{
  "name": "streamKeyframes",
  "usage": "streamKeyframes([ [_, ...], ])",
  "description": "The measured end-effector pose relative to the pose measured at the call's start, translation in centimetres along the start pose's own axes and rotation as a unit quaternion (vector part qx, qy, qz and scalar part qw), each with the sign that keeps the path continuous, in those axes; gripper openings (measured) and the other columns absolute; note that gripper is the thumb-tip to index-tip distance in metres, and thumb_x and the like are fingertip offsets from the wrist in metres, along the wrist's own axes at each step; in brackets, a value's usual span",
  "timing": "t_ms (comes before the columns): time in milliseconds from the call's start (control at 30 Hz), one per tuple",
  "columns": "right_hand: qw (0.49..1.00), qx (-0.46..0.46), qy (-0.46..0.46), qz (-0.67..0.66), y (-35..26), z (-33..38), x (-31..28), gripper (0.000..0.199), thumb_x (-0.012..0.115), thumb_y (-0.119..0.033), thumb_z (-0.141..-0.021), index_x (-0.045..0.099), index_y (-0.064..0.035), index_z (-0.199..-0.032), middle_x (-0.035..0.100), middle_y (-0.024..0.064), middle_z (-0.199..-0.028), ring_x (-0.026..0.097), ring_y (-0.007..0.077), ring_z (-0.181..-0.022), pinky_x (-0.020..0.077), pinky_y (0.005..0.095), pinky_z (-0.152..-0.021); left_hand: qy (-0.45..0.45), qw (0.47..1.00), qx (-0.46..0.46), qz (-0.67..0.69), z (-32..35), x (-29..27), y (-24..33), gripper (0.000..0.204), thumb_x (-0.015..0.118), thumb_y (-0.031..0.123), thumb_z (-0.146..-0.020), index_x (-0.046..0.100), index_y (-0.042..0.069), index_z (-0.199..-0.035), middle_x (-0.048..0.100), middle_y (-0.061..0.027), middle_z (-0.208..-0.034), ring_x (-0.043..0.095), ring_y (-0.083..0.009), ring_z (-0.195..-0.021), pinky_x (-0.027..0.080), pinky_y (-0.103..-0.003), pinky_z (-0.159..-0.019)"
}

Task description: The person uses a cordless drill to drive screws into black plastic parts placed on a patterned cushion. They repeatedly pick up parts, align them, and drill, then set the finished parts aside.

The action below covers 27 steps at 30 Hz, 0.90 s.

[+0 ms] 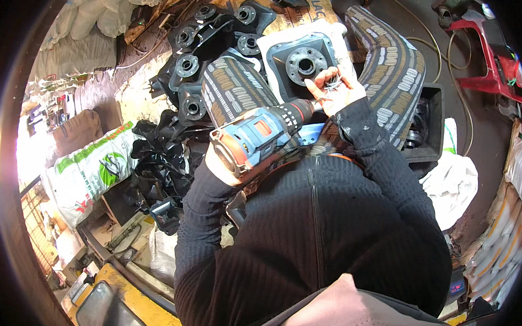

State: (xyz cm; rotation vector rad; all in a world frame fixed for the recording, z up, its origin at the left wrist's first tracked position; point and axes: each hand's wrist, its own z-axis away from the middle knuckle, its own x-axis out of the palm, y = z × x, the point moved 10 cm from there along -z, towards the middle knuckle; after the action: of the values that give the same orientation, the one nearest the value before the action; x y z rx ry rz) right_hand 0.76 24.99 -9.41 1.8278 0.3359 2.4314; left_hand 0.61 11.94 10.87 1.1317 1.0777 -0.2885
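Observation:
My left hand [221, 163] is wrapped round a blue cordless drill [256, 131], whose dark chuck points right, toward my other hand. The drill hides most of those fingers. My right hand [342, 98] is cupped, palm up, around several small metal screws [333, 83], its fingers curled. Just beyond it lies a square black part with a round flange [295, 66], its ring of holes facing up. That part rests on a white sheet [339, 38] between my patterned trouser legs. The drill's tip is close to my right hand; whether they touch I cannot tell.
More black flanged parts [187, 65] are piled at the far left. Beside my right leg stands a dark bin [432, 120] with parts inside, near a white bag [453, 181]. Crumpled black plastic [163, 154] and a printed sack [94, 171] lie left. A red plastic stool [476, 83] sits far right.

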Motion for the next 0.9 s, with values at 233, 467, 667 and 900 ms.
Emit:
streamKeyframes([
  [233,0.934,0.052,0.091,0.343,0.6,2.2,0.5,0.034,0.054,-0.024,-0.090,0.056,0.0009,-0.113,0.060,0.0105,-0.101,0.059,0.0180,-0.090,0.0529,0.0330,-0.080,-0.006,1.000,-0.021,-0.015,-0.1,-1.2,-1.3,0.032,0.072,0.013,-0.069,0.064,0.008,-0.100,0.066,-0.0081,-0.093,0.064,-0.0254,-0.082,0.051,-0.035,-0.077],
  [467,0.883,0.143,0.089,0.437,2.1,2.4,0.0,0.039,0.058,-0.025,-0.088,0.052,-0.0033,-0.120,0.062,0.0050,-0.094,0.061,0.0092,-0.077,0.0517,0.0185,-0.061,0.024,0.998,0.006,-0.052,0.8,-1.6,-0.6,0.033,0.073,0.013,-0.068,0.064,0.008,-0.100,0.066,-0.0073,-0.094,0.064,-0.0250,-0.083,0.051,-0.036,-0.075],
  [667,0.927,0.170,0.070,0.326,3.0,2.3,-0.1,0.035,0.054,-0.020,-0.090,0.046,-0.0030,-0.120,0.061,0.0116,-0.104,0.063,0.0158,-0.087,0.0538,0.0235,-0.061,-0.019,0.998,-0.016,-0.058,0.2,-0.6,-1.3,0.034,0.073,0.015,-0.068,0.064,0.010,-0.099,0.065,-0.0064,-0.095,0.063,-0.0248,-0.085,0.049,-0.036,-0.077],
  [900,0.951,0.112,0.126,0.260,2.0,0.9,-1.0,0.026,0.051,-0.019,-0.092,0.047,-0.0051,-0.113,0.056,0.0170,-0.117,0.059,0.0226,-0.100,0.0560,0.0290,-0.066,-0.048,0.997,-0.044,-0.036,0.0,-0.1,-1.4,0.041,0.065,0.021,-0.076,0.056,0.011,-0.115,0.060,-0.0070,-0.111,0.057,-0.0238,-0.102,0.043,-0.035,-0.092],
])
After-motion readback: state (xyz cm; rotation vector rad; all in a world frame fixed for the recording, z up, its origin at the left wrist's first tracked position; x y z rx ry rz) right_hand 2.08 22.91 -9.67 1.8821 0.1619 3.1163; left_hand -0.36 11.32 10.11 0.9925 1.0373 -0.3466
